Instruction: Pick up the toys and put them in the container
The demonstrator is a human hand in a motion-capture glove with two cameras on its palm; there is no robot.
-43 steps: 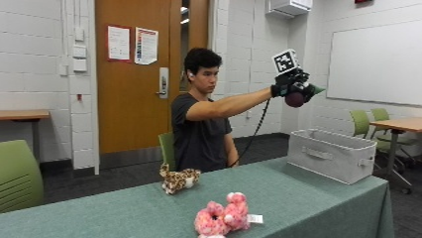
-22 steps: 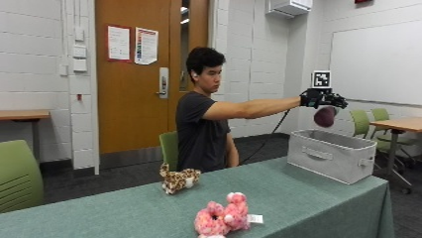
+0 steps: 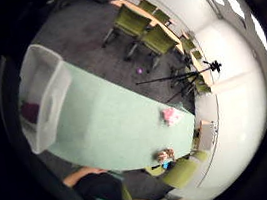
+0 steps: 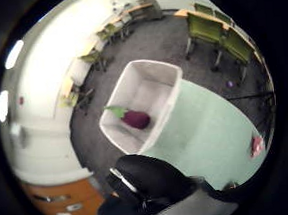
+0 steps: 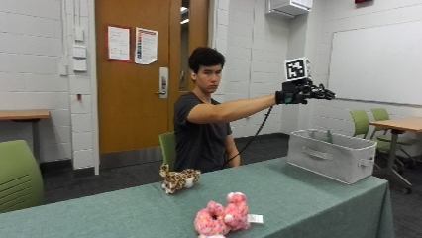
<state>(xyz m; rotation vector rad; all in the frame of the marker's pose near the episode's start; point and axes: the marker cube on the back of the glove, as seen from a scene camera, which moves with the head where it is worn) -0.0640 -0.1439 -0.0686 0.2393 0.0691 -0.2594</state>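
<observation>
Dropped the purple eggplant toy (image 4: 135,119) since half a second back, when it still hung under the glove; now lying inside the grey container (image 5: 330,154), on its floor near one wall, green leafy end pointing toward a corner. Nothing left in the gloved right hand (image 5: 304,92), held out high above the container with fingers spread out straight, arm stretched out level from the shoulder.

Container sitting at the far end of the green-covered table (image 5: 316,198), close to the edge, handle on the side facing the camera. From the outside view, only a sliver of green poking above the container rim, so toy position read from the thumb-side palm view instead.

Still out on the table, well apart from the container: pink plush toy (image 5: 221,217) near the front edge with a white tag beside it, and spotted leopard plush (image 5: 179,179) further back, just in front of the seated person. Both also visible from the little-finger-side palm view, pink one (image 3: 170,115) mid-table and spotted one (image 3: 163,155) at the table edge near a green chair (image 3: 180,173).

Bare hand out of sight behind the table.
</observation>
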